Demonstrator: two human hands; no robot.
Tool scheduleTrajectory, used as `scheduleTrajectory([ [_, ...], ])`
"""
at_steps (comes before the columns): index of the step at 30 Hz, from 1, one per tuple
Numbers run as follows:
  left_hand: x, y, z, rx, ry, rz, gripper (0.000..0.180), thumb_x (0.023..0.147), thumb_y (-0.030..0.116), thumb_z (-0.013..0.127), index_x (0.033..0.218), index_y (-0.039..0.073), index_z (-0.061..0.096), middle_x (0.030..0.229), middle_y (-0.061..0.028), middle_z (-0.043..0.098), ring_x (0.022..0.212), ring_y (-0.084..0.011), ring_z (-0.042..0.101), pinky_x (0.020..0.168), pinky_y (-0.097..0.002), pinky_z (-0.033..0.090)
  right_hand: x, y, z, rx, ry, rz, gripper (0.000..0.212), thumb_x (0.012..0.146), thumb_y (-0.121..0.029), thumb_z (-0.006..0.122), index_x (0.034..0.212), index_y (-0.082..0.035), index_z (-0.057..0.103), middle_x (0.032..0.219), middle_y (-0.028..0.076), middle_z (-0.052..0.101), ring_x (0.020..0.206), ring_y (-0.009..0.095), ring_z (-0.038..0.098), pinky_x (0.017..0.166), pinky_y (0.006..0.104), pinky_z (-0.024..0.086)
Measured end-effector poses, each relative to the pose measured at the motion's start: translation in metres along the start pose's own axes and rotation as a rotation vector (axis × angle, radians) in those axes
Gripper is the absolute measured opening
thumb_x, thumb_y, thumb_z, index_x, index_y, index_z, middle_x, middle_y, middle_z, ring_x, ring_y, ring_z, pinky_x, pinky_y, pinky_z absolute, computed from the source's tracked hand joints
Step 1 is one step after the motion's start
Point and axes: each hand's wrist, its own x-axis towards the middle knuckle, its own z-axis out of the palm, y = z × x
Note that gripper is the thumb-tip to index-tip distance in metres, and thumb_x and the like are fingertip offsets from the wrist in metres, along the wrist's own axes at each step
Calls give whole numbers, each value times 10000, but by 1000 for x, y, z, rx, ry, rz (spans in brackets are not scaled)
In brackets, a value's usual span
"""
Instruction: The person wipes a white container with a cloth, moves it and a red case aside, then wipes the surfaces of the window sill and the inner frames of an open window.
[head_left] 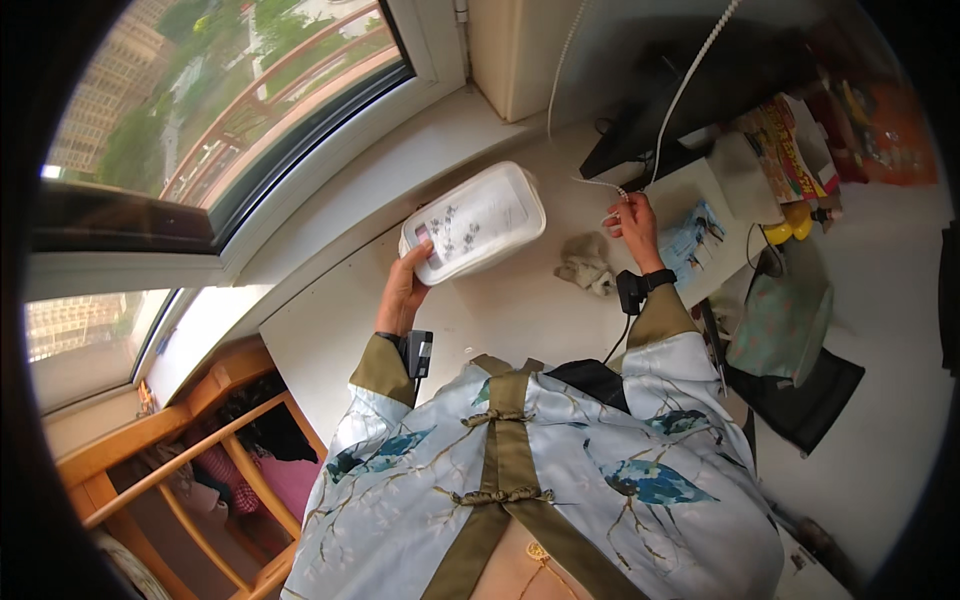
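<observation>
At the near-left corner of the white box (485, 220), left fingers (424, 250) grip it; right fingers (632, 207) pinch a beaded cord (700, 55).

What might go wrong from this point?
The white box is gripped only near one end by the left hand, so it might tip or slip. The beaded cord at the right hand passes the dark screen in view, so tugging might snag it.

From here I can't clearly read any lettering, neither on the white box (490, 215) in the left hand (403, 285) nor the red-and-yellow package (785, 150) beyond the right hand (637, 225).
</observation>
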Motion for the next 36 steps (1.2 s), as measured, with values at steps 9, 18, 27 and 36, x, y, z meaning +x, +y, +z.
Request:
scheduleTrajectory([
  [9, 51, -5, 49, -86, -17, 63, 321, 771, 135, 644, 1036, -14, 541, 955, -79, 600, 889, -185, 589, 820, -310, 482, -18, 6, -24, 32, -48, 57, 162, 896, -176, 478, 986, -43, 458, 868, 56, 584, 684, 119, 606, 507, 232, 461],
  [18, 66, -4, 56, -25, -75, -9, 504, 745, 313, 697, 1115, 34, 499, 1020, -61, 576, 940, -206, 564, 769, -382, 466, -15, -3, 2, -420, -73, -175, 297, 860, -200, 557, 1085, -20, 482, 971, 106, 539, 716, 197, 618, 574, 292, 477],
  [27, 19, 5, 54, 414, -46, 154, 843, 720, 313, 724, 1356, 90, 217, 1238, -95, 410, 1119, -211, 415, 920, -441, 361, -5, -13, 52, -352, -196, -216, 361, 840, -223, 575, 1121, -8, 499, 861, 116, 618, 721, 226, 616, 636, 317, 475],
  [36, 38, -12, 35, 362, -172, 170, 767, 748, 187, 697, 1347, 114, 223, 1295, -103, 360, 1146, -265, 417, 924, -427, 377, 6, -13, 55, -228, -302, -102, 386, 856, -186, 529, 1183, 9, 467, 810, 106, 618, 664, 174, 622, 619, 304, 480],
])
